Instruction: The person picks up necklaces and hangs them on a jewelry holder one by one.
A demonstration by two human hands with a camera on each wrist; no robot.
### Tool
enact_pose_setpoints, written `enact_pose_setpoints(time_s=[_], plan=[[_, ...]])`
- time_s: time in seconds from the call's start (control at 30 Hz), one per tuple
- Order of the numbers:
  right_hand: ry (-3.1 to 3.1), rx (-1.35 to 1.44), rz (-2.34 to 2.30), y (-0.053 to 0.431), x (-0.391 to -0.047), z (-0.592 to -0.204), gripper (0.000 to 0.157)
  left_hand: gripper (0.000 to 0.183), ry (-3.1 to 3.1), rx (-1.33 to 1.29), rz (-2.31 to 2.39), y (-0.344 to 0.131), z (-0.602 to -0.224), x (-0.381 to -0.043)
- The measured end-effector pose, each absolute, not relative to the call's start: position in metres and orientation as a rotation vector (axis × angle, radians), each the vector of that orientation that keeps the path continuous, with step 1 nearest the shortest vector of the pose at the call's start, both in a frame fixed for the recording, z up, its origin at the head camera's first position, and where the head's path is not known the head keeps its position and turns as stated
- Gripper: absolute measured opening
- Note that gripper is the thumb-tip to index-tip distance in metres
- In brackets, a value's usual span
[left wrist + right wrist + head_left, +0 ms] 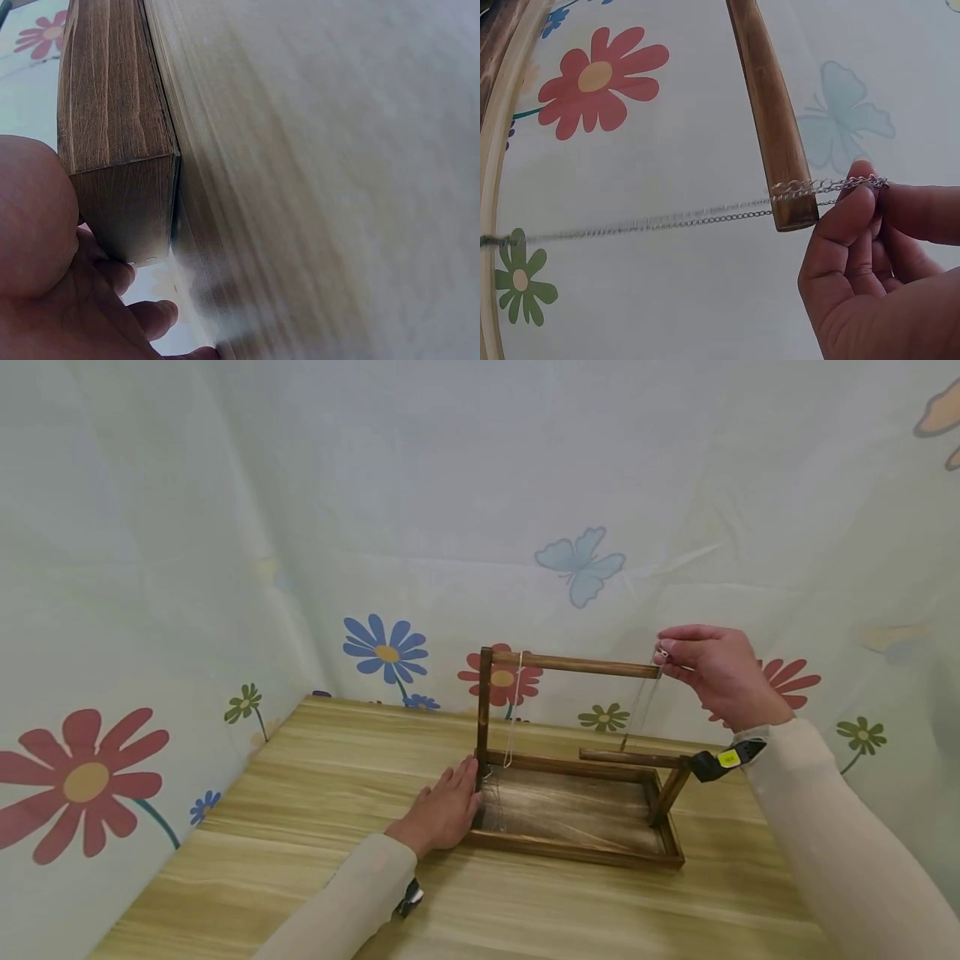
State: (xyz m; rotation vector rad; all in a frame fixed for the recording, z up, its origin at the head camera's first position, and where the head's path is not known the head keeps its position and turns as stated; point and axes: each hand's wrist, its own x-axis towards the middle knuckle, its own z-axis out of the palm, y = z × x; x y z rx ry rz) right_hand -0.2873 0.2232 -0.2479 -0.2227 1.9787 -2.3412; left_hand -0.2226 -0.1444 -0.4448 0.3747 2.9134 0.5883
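Fingers extended, a person's left hand (pixel 442 810) presses against the left end of a wooden stand (pixel 485 706) on a table (pixel 262 843), apparently steadying it. Just to the right, a white necklace (pixel 507 765) loops over the upper bar (pixel 585 666), above a shallow tray (pixel 570 849). Farther right, a lower bar (pixel 630 758) reaches left from the stand's right side. At right, the right hand (pixel 723 672) pinches a silver chain (pixel 802 186) between thumb and fingertips beside the upper bar's free end. Strands pass on both sides of that end and run down toward the lower bar. Hanging the chain appears to be the step in hand, though removal cannot be ruled out. Hanging would next call for guiding the loop left along the upper bar before letting go.
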Motion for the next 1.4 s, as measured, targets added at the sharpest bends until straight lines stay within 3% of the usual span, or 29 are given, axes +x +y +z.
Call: enact_pose_setpoints(time_s=[0.93, 1.17, 1.4], plan=[[2.100, -0.317, -2.153, 0.169, -0.294, -0.235, 0.020, 0.061, 2.900, 0.371, 0.601, -0.144, -0.441, -0.220], [2.254, -0.340, -2.017, 0.151, -0.297, -0.233, 0.009, 0.062, 2.897, 0.357, 0.603, -0.146, -0.439, -0.222], [2.421, -0.370, -1.871, 0.134, -0.301, -0.234, 0.024, 0.062, 2.904, 0.386, 0.609, -0.146, -0.444, -0.221]])
